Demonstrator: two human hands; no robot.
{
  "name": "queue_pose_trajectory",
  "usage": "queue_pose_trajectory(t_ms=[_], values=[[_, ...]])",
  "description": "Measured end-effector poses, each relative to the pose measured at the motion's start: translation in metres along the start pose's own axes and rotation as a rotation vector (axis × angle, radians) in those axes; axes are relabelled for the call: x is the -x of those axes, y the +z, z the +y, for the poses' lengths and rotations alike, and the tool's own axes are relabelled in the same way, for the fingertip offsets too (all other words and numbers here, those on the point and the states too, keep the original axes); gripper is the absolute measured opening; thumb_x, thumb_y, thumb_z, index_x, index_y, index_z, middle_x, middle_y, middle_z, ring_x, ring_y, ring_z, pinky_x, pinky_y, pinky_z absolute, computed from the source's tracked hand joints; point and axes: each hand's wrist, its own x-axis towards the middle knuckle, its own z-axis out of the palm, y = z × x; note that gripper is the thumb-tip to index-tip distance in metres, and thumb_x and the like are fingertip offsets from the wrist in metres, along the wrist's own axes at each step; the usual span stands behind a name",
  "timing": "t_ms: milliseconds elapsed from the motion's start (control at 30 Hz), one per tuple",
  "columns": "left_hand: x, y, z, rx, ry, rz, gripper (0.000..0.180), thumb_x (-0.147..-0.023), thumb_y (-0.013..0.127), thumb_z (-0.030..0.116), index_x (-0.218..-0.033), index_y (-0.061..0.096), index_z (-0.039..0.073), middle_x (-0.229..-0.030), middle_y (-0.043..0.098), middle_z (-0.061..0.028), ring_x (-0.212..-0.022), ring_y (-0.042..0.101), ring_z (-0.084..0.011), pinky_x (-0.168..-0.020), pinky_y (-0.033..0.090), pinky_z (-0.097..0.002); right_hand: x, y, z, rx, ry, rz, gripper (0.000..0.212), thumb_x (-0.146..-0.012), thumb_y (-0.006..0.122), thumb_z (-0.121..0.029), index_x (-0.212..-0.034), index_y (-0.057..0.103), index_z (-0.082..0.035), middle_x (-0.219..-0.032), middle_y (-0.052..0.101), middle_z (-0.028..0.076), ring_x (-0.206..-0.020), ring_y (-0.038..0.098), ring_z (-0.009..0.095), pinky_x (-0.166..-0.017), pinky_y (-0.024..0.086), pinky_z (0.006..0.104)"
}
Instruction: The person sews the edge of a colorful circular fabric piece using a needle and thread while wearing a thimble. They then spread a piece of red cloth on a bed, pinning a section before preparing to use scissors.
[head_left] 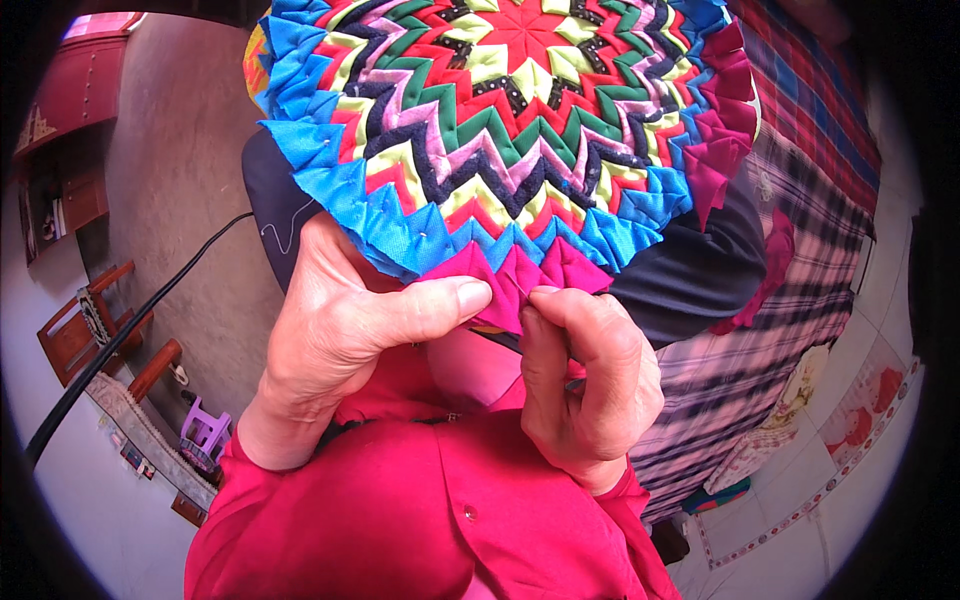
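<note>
A red shirt (400, 510) with buttons down the front is closest. Above it, the left hand (345, 310) and the right hand (590, 375) are at the near edge of a big round mat (530, 130). The left hand holds the mat's edge, with its thumb flat on top of the folded pink cloth (515, 275); its other fingers are mostly hidden under the mat. The right thumb and first finger are close together in a pinch on the same pink cloth, just beside the left thumb. If there is something tiny between them, I cannot tell what it is.

The mat sits over the lap, on dark pants (690, 280). It has zigzag rings in red, yellow, green, pink and dark blue, and bright blue points go around much of the rim. More pink folds are on its right side. A thin white thread (290, 230) lies on the pants on the left.

To the right is a checked cloth (720, 400). On the left, a black cord (130, 345) runs past the gray floor (175, 160). Farther off are a purple stool (205, 435), a wooden chair (65, 335) and a red cupboard (80, 90).
</note>
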Motion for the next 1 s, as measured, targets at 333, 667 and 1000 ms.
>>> queue_pose_trajectory(t_ms=[333,667,1000], values=[[-0.001,-0.003,-0.002,0.010,0.001,0.000,0.050,-0.075,0.073,-0.008,-0.122,0.059,-0.001,-0.111,0.067,-0.0075,-0.099,0.065,-0.0151,-0.090,0.052,-0.0304,-0.003,-0.003,0.006,0.001,-0.074,-0.063,0.027,-0.074,0.070,0.016,-0.097,0.061,0.005,-0.070,0.061,0.011,-0.051,0.052,0.019,-0.048,0.039,0.0285],[-0.001,-0.003,-0.001,0.013,0.020,-0.003,0.050,-0.075,0.074,-0.007,-0.122,0.059,-0.002,-0.110,0.067,-0.0073,-0.098,0.064,-0.0149,-0.088,0.052,-0.0297,0.002,-0.006,0.011,-0.023,-0.131,-0.119,0.030,-0.070,0.069,0.018,-0.096,0.060,0.007,-0.068,0.059,0.012,-0.049,0.051,0.020,-0.046,0.036,0.0300],[0.000,-0.001,0.000,-0.039,0.049,0.011,0.045,-0.075,0.073,-0.008,-0.118,0.061,-0.002,-0.106,0.068,-0.0056,-0.094,0.064,-0.0127,-0.085,0.052,-0.0282,0.009,-0.007,0.007,-0.076,-0.075,-0.153,0.027,-0.072,0.067,0.018,-0.095,0.060,0.007,-0.068,0.059,0.011,-0.051,0.054,0.020,-0.049,0.039,0.0294]])
